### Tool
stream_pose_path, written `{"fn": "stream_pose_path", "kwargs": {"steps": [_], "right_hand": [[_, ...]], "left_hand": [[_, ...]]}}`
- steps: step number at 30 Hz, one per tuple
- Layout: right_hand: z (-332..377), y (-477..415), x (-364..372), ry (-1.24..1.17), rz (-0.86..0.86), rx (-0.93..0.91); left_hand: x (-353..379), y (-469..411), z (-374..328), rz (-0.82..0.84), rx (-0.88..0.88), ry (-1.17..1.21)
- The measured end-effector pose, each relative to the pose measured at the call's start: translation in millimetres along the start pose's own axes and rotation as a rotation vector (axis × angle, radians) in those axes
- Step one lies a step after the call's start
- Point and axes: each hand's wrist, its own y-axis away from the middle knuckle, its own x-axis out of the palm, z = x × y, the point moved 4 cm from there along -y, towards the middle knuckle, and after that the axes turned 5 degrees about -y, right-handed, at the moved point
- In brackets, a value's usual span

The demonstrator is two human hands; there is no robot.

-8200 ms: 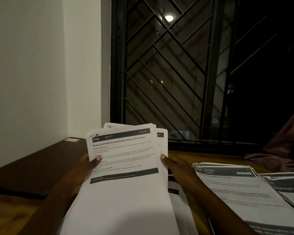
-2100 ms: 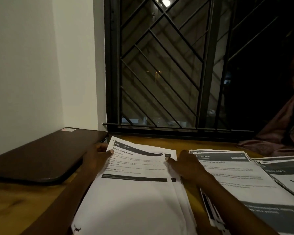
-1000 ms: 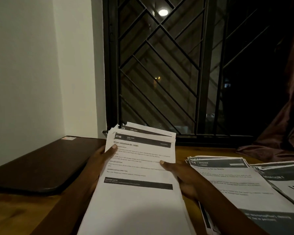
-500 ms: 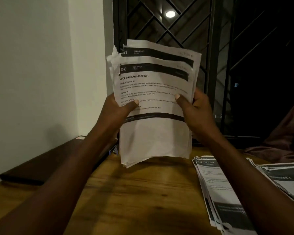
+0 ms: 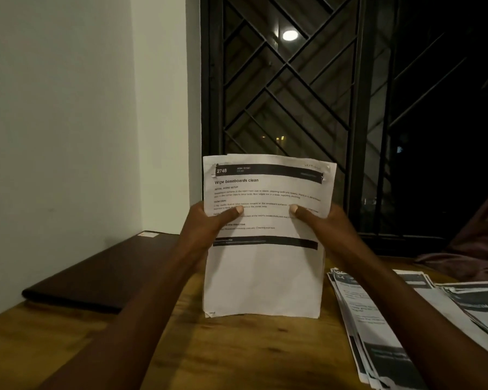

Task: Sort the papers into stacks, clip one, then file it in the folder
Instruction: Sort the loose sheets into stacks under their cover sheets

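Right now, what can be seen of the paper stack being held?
The paper stack is white printed sheets, upright, its bottom edge resting on the wooden table. The front page reads "2748" and "Wipe baseboards clean", with dark bands above and below the text. The top and bottom left corners look crumpled. The left hand and right hand grip its sides, thumbs on the front.

Matt white paper is seen in the sheets [image 5: 262,280]; the table [image 5: 237,353] is smooth wood, the window grille [image 5: 288,88] dark metal.
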Motion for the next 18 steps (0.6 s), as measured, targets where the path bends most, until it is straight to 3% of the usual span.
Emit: {"fn": "stream_pose_path", "kwargs": {"steps": [6,14,18], "right_hand": [[38.2,-12.2,-3.0,-0.019,0.032,-0.088],[13.2,-6.1,-8.4,0.024,0.011,-0.040],[14.2,-5.7,-7.8,0.021,-0.019,-0.030]], "left_hand": [[-3.6,-4.8,-31.1,0.005,0.092,0.072],[-5.8,0.6,-7.7,0.128,-0.063,0.102],[0.3,-0.6,-8.2,0.106,-0.037,0.070]]}}
